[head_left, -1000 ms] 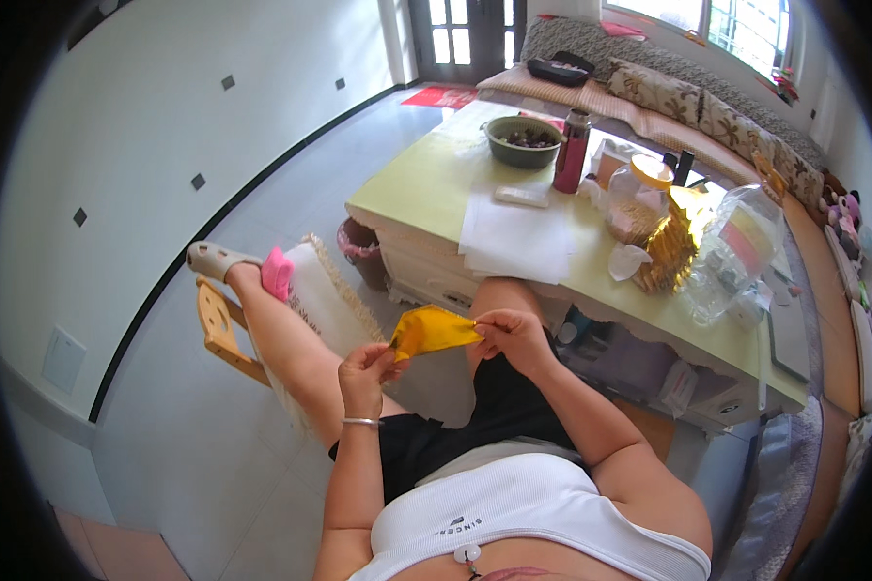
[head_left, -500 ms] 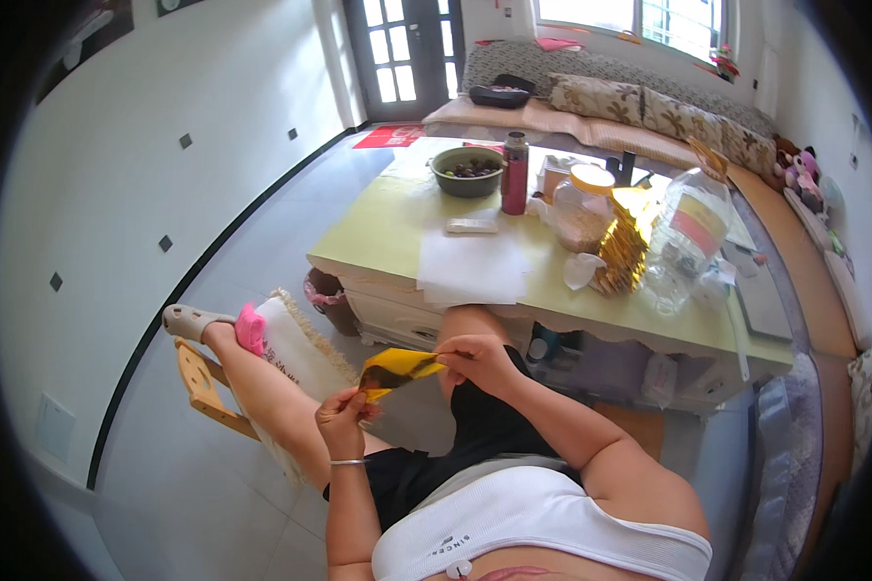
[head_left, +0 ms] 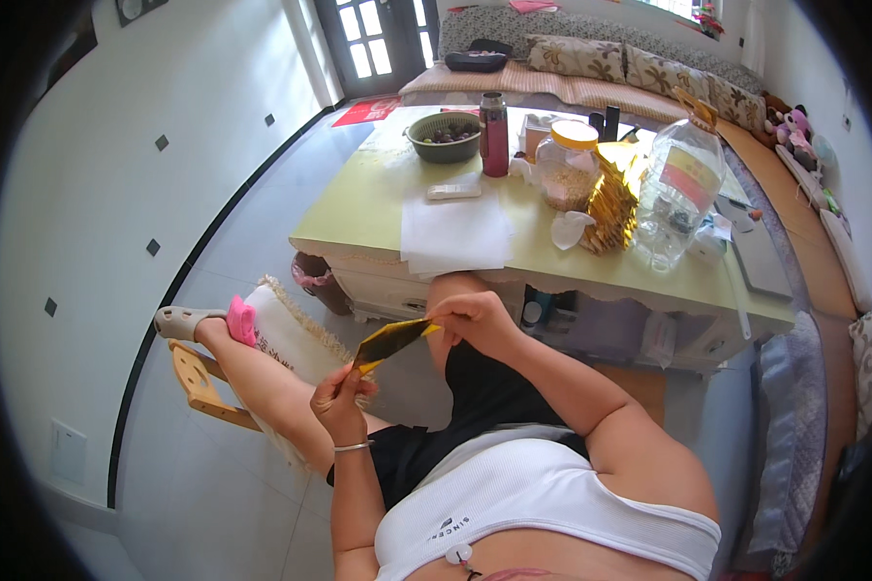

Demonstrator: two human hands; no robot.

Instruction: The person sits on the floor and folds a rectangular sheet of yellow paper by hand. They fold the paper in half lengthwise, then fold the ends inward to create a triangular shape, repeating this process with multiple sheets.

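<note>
Gold foil piece, pinched at its ends by left hand and right hand, lies short of the tabletop's near edge, long axis slanting, right end nearer that edge.

Two hands hold a folded golden sheet between them, just off the table's near edge.
The left hand pinches the sheet's lower-left end, the right hand its upper-right end. White papers lie at the near edge, toward the near-left corner. Nearer the far edge stand a green basin of dark round pieces and a red flask. Toward the right edge are a yellow-lidded jar, gold foil and a clear bottle.
</note>
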